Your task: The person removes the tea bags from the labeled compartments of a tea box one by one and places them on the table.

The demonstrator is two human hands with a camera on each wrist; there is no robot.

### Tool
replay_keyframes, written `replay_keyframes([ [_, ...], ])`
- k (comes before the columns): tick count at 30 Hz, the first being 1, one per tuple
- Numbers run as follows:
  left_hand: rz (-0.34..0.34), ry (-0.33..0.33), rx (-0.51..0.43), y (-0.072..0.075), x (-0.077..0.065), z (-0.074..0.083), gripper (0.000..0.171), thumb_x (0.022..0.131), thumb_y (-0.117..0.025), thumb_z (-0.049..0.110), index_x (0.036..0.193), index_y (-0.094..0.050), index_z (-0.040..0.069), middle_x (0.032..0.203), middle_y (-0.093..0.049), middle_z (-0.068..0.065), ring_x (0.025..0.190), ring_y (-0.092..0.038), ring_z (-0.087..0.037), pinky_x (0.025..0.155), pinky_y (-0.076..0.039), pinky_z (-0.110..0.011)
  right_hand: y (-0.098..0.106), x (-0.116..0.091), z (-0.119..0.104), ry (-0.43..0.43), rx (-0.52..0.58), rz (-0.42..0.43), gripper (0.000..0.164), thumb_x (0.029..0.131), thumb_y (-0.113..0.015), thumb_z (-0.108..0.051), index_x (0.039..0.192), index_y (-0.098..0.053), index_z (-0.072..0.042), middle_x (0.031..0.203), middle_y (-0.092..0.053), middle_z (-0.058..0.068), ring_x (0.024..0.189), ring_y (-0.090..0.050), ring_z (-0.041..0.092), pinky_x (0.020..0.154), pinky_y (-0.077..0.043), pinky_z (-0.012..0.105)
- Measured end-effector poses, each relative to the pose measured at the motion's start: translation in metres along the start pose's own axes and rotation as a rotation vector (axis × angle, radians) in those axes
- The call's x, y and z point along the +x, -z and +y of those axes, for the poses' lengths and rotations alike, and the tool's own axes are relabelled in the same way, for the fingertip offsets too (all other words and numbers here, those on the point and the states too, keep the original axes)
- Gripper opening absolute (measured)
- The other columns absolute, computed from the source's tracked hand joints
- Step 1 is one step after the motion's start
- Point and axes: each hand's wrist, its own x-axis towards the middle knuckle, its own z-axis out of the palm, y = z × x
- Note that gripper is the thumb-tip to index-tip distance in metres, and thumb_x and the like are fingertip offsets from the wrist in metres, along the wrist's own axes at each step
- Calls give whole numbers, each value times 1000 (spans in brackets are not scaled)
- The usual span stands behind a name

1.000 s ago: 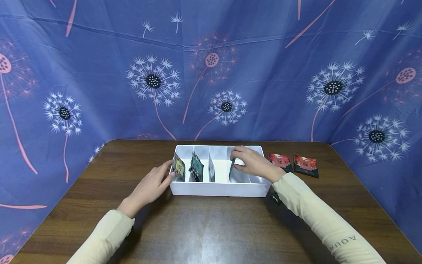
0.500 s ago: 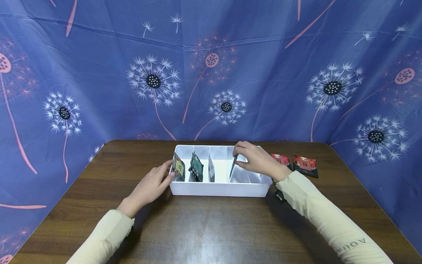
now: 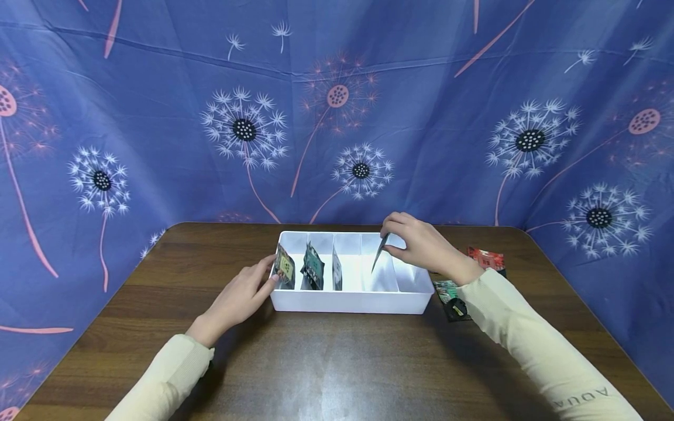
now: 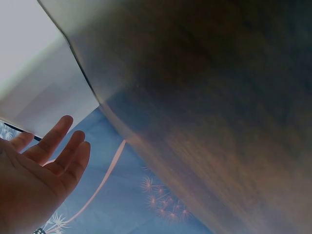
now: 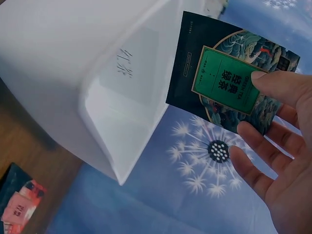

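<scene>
My right hand (image 3: 418, 242) pinches a dark tea packet with a green label (image 5: 226, 80), thumb on its printed front and fingers behind. In the head view the packet hangs tilted over the right part of a white divided box (image 3: 350, 302). At the box's left end rests my left hand (image 3: 239, 295), its fingers extended along the wall (image 4: 44, 97). Three packets stand upright in the left compartments: a yellow-labelled packet (image 3: 286, 268), a dark green packet (image 3: 313, 268) and a thin pale packet (image 3: 337, 270) seen nearly edge-on.
On the brown wooden table (image 3: 316, 362), right of the box, lie a red packet (image 3: 485, 258) and a green packet (image 3: 446, 290), both partly covered by the right arm. Handwriting (image 5: 124, 63) marks the box's inner end. A blue dandelion-print cloth (image 3: 421, 117) hangs behind.
My right hand has lifted the tea packet up and to the right, out of the fourth compartment. A green packet now shows under the right wrist. My left hand stays put.
</scene>
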Motion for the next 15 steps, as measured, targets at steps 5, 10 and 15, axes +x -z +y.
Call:
replay_keyframes([
  [5, 3, 1, 3, -1, 0, -1, 55, 95, -34, 49, 141, -30, 19, 131, -52, -7, 118, -49, -30, 95, -40, -49, 11, -3, 1, -10, 6, 25, 14, 78, -70, -15, 91, -64, -13, 98, -57, -1, 89, -55, 15, 68, -48, 34],
  [10, 11, -7, 3, -1, 1, -1, 54, 95, -34, 48, 141, -31, 18, 130, -53, -7, 117, -50, -30, 94, -41, -49, 21, -9, 6, -11, 7, 52, 15, 79, -70, -14, 92, -63, -12, 100, -58, 0, 82, -53, 16, 63, -45, 32],
  [15, 5, -2, 8, -1, 1, -1, 55, 95, -34, 49, 141, -31, 19, 130, -53, -7, 116, -51, -30, 94, -41, -49, 29, -16, 15, -38, 12, 82, 16, 78, -70, -10, 92, -63, -12, 101, -58, 1, 86, -54, 18, 66, -46, 37],
])
